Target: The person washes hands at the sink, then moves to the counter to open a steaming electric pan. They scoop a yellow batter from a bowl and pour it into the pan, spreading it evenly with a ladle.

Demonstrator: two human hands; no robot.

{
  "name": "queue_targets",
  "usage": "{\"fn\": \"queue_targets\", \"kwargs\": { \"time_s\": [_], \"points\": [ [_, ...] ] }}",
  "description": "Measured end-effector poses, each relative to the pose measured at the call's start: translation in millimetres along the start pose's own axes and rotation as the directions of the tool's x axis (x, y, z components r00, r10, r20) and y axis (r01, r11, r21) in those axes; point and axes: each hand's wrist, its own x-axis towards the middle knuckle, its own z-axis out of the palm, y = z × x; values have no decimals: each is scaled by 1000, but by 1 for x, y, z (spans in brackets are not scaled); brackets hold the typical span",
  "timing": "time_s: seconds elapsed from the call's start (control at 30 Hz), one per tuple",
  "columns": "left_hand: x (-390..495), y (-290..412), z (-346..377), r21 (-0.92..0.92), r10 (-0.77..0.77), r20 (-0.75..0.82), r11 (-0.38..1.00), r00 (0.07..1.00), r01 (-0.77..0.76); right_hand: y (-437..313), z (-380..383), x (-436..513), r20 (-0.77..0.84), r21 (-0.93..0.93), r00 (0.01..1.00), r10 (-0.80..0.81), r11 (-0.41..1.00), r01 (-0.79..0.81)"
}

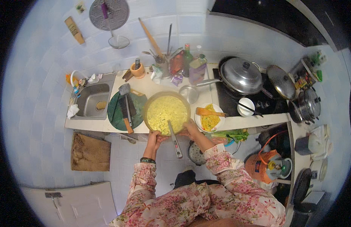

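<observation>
Both of my hands grip a wide round basin [146, 116] of yellow batter [165, 110] flecked with green. My left hand [155, 139] holds its near left rim, and my right hand [191, 130] its near right rim. Fingers of both hands partly go out of sight under the basin. A long-handled utensil [175, 144] leans over the near rim, its head sunk in the batter. To the right, a white plate [220, 124] carries a folded yellow pancake [209, 120] with a wooden spatula [212, 112] laid across it.
Left of the basin, a cleaver [127, 110] and a metal turner [126, 96] lie on a green round board [114, 113], beside a sink [88, 96]. A lidded wok [242, 75] and a white bowl [245, 106] with chopsticks occupy the black cooktop [225, 109]. Below stands a gas cylinder [266, 166].
</observation>
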Motion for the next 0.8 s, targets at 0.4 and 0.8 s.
{"fn": "queue_targets", "kwargs": {
  "time_s": [0.4,0.8],
  "points": [
    [-62,-57,113,262,-206,135,951,969,165,-8,-91,-155,-364,163,914,-181,953,254],
    [-126,-263,319,516,-589,327,766,738,383,-11,-292,-384,-754,258,646,-121,849,461]
  ]
}}
